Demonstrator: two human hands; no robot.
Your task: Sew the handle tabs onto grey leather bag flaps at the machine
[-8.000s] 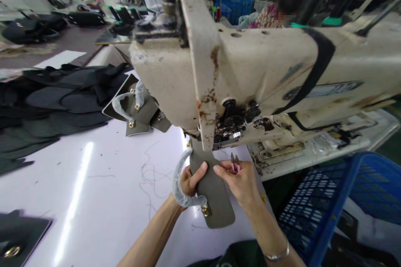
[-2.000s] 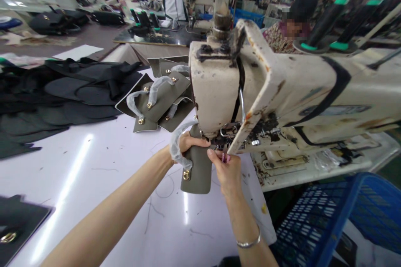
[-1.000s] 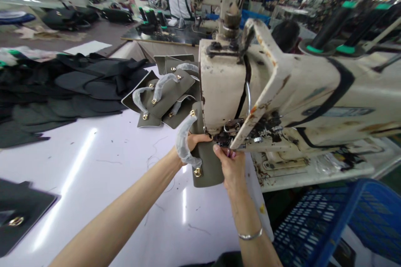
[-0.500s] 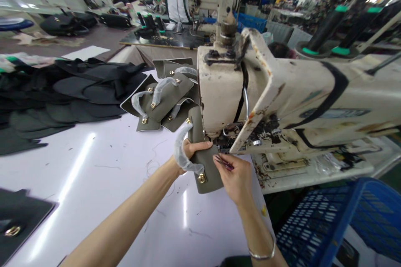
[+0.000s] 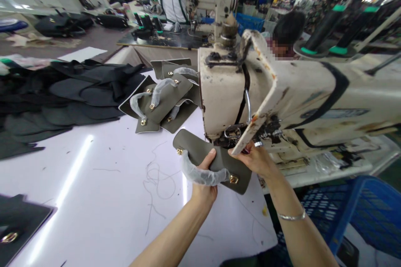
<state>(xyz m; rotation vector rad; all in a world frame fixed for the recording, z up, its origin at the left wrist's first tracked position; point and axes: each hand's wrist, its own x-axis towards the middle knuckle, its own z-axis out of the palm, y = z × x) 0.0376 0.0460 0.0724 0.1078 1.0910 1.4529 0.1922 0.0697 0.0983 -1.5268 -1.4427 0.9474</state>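
My left hand [image 5: 204, 190] grips an olive-grey bag flap [image 5: 196, 144], thumb on top and fingers underneath, its palm behind the plastic-wrapped handle [image 5: 200, 173]. Gold fittings [image 5: 233, 179] join the handle to the flap. The far edge of the flap lies at the presser foot of a worn cream sewing machine [image 5: 224, 96]; the needle is hidden. My right hand [image 5: 258, 160] is closed by the right end of the flap, fingertips partly behind the machine's guard bar [image 5: 255, 123]. A small purple tool [image 5: 249, 146] shows only slightly between its fingers.
More olive flaps with wrapped handles [image 5: 169, 96] lie behind on the white table [image 5: 103, 200]. Black pieces [image 5: 78, 87] are stacked at the left, a dark flap [image 5: 21, 225] nearer. A blue crate [image 5: 351, 212] stands at the lower right. People sit beyond the machine.
The flap has turned, its long side now running across the front of the machine. My left hand has shifted right with it. My right hand has moved right and up, behind the guard bar.
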